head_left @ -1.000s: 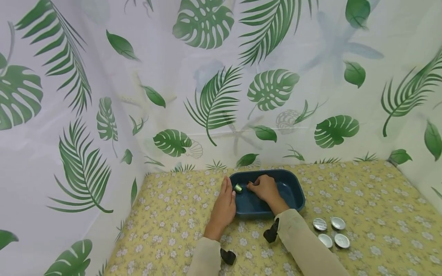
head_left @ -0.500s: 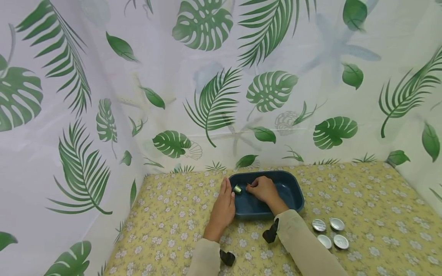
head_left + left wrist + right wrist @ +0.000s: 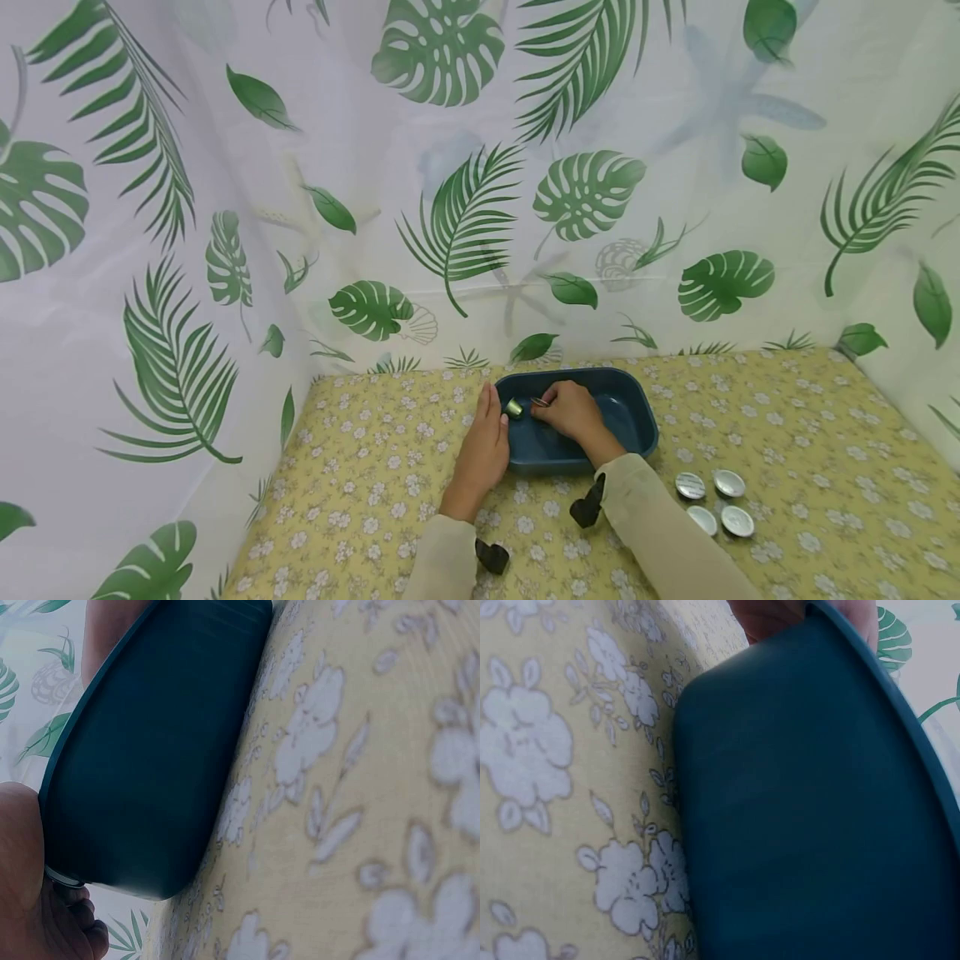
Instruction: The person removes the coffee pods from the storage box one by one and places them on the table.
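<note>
Right hand (image 3: 573, 410) pinches a small piece (image 3: 539, 402) inside a blue bin (image 3: 546, 464)

The pinched piece, just below the head view's centre, shows a thin pale edge; the fingertips cover the rest, so its full shape is unclear. Left of it in the bin lies a shiny green cup-shaped piece (image 3: 513, 408), tilted. The bin is smooth and round-cornered; the right forearm hides part of its floor. The left hand (image 3: 483, 450) lies along its left end, fingers straight and together. Both wrist views show mainly its dark outer wall, the hands cut off at the edges. Lower right, four silvery round pieces (image 3: 737, 522) sit on yellow floral cloth (image 3: 375, 475), one partly behind a beige sleeve (image 3: 667, 521). Leaf-printed sheeting (image 3: 480, 208) fills the upper frame.
</note>
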Available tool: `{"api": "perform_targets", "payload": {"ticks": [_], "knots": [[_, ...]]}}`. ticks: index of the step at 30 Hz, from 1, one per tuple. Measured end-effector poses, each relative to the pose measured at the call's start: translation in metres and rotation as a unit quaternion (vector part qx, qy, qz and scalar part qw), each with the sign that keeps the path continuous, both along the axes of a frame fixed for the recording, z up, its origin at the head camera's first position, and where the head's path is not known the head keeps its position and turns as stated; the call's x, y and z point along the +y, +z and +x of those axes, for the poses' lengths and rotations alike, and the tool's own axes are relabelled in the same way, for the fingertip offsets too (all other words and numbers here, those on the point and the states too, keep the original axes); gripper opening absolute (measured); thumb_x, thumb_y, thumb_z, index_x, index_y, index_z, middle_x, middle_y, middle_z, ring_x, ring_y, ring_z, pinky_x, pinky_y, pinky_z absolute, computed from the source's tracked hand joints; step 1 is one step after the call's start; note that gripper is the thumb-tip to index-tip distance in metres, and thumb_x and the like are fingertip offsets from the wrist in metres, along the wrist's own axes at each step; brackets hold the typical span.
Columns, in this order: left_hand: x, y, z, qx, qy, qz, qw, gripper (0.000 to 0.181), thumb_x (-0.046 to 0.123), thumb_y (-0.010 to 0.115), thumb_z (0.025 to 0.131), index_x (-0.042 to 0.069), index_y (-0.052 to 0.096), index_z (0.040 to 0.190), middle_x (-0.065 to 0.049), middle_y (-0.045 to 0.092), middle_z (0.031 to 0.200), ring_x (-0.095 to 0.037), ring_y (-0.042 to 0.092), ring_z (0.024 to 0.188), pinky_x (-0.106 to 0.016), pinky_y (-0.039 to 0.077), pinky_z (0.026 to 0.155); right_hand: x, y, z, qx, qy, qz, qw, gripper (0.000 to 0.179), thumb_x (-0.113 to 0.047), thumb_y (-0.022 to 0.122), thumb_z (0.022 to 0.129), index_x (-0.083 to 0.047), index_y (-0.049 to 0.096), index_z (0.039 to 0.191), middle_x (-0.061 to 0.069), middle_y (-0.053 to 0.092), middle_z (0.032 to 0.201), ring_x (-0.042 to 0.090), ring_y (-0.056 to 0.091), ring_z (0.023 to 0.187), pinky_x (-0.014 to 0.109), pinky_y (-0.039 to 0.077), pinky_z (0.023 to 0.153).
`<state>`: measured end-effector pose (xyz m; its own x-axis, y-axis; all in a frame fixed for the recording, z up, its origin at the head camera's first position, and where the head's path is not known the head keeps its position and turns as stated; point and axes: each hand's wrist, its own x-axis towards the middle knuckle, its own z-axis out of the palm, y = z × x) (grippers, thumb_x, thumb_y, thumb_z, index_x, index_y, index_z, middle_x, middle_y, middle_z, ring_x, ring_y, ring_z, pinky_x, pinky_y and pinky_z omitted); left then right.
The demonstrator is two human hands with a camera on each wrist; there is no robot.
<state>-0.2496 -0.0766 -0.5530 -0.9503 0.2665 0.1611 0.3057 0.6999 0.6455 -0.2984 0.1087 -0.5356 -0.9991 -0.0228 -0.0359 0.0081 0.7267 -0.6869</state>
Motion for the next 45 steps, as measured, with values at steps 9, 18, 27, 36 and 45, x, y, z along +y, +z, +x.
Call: {"api": "perform_targets", "payload": {"ticks": [9, 18, 27, 36, 45], "knots": [[-0.002, -0.004, 0.001, 0.001, 0.002, -0.001, 1.0000, 0.057, 0.025, 0.031, 0.114, 0.005, 0.008, 0.163, -0.004, -0.003, 0.171, -0.028, 0.022, 0.152, -0.049, 0.035, 0.115, -0.001, -0.003, 0.005, 0.034, 0.009, -0.014, 0.9993, 0.023, -0.019, 0.084, 0.083, -0.001, 0.072, 0.090, 0.009, 0.072, 0.082, 0.021, 0.066, 0.070, 0.041, 0.055, 0.066], [0.001, -0.001, -0.002, 0.012, 0.003, -0.006, 0.9999, 0.057, 0.022, 0.032, 0.114, 0.006, 0.010, 0.163, -0.003, -0.003, 0.170, -0.027, 0.023, 0.152, -0.049, 0.038, 0.113, 0.004, 0.000, 0.005, 0.060, 0.024, -0.034, 0.9973, 0.021, -0.009, 0.084, 0.083, 0.000, 0.070, 0.096, 0.008, 0.072, 0.084, 0.021, 0.067, 0.074, 0.040, 0.056, 0.069], [0.001, 0.000, -0.001, 0.002, 0.006, -0.014, 0.9999, 0.057, 0.022, 0.032, 0.114, 0.007, 0.009, 0.163, -0.002, -0.004, 0.170, -0.027, 0.023, 0.152, -0.048, 0.038, 0.113, 0.010, 0.006, 0.015, 0.062, 0.026, -0.041, 0.9969, 0.023, -0.009, 0.083, 0.084, -0.001, 0.070, 0.100, 0.010, 0.071, 0.090, 0.023, 0.066, 0.078, 0.041, 0.055, 0.070], [0.001, 0.002, 0.001, 0.010, 0.008, -0.013, 0.9998, 0.057, 0.023, 0.033, 0.114, 0.005, 0.011, 0.163, -0.003, -0.002, 0.170, -0.027, 0.021, 0.153, -0.048, 0.037, 0.114, 0.018, 0.015, 0.025, 0.103, 0.030, -0.031, 0.9938, 0.025, -0.009, 0.083, 0.084, 0.001, 0.070, 0.103, 0.013, 0.072, 0.093, 0.028, 0.068, 0.084, 0.045, 0.056, 0.072], [0.002, 0.001, 0.002, 0.015, 0.008, -0.006, 0.9998, 0.056, 0.021, 0.032, 0.114, 0.004, 0.011, 0.163, -0.005, -0.001, 0.170, -0.029, 0.025, 0.151, -0.049, 0.040, 0.111, 0.024, 0.022, 0.037, 0.115, 0.029, -0.045, 0.9919, 0.025, -0.008, 0.082, 0.085, 0.000, 0.070, 0.106, 0.011, 0.072, 0.092, 0.024, 0.068, 0.083, 0.043, 0.056, 0.072]]}}
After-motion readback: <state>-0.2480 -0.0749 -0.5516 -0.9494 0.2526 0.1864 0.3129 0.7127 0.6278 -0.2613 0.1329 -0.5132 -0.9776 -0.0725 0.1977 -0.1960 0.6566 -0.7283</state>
